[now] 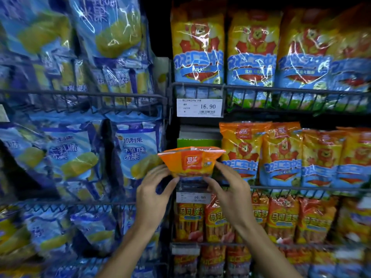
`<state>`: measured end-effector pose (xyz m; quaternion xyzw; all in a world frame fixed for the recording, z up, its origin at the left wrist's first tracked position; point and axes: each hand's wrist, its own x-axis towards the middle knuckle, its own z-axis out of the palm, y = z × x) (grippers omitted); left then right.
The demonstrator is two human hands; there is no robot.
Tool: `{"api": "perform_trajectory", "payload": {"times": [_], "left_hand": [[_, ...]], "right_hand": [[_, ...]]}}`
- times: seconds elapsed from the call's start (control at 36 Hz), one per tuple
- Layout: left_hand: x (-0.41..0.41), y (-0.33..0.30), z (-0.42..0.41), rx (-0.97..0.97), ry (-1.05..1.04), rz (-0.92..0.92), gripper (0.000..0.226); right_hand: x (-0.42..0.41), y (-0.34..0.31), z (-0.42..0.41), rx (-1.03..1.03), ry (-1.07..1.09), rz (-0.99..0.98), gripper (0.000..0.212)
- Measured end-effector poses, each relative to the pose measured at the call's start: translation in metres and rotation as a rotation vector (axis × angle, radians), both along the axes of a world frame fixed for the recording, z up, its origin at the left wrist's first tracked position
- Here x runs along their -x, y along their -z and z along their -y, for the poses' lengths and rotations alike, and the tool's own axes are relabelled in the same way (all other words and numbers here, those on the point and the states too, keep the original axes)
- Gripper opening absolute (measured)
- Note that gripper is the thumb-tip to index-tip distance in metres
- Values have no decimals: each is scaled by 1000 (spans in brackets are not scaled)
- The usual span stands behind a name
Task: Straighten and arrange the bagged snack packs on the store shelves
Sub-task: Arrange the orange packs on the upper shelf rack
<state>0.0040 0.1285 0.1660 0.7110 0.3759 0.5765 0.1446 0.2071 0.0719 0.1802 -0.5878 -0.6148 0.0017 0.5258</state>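
Orange and crinkled, the snack pack (pixel 190 161) is held up by both hands just above the lower price tag (pixel 191 197), which reads 16.90 and hangs on the front rail of the wire shelf (pixel 301 190). The pack is foreshortened, its sealed top edge spread wide and its body narrowing down to where the hands meet it. The left hand (pixel 153 194) pinches its lower left corner, thumb and fingertips closed on the film; the right hand (pixel 228 189) pinches its lower right corner the same way, forefinger stretched up along the pack's right side. So the pack stands above and between the two grips, with most of its body clear of the fingers.

Right of the price tag and above it, a row of orange and yellow packs (pixel 291 155) with a cartoon lion stands upright behind the rail; the held pack is just left of the first of them, in front of a gap where a green card (pixel 197 141) shows at the back. Below the tag stand orange packs with sausages (pixel 251 219). Higher above the tag hangs an upper price tag (pixel 199 107), also 16.90, under a row of larger lion bags (pixel 251 49). Left of the tag, blue bags (pixel 84 155) fill the neighbouring wire shelves, several leaning.
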Motion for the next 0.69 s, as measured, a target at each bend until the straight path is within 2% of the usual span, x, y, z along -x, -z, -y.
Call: {"api": "perform_trajectory", "payload": {"times": [0.17,0.31,0.39,0.56,0.69], "left_hand": [[-6,-4,2,-119,-53,83,28],[-16,-16,8,-170,-53,141,27],[-23,-22,9,-154,-23,159,27],[-31,-15,2,-100,-55,188,24],[-33,-15,-1,-59,-32,211,39]], "right_hand": [[2,-4,-1,-139,6,-62,58],[2,-8,-1,-170,9,-148,54],[-3,-6,-2,-130,5,-205,58],[-13,1,-8,-140,-12,-196,63],[-13,-1,-13,-231,-20,-189,58]]}}
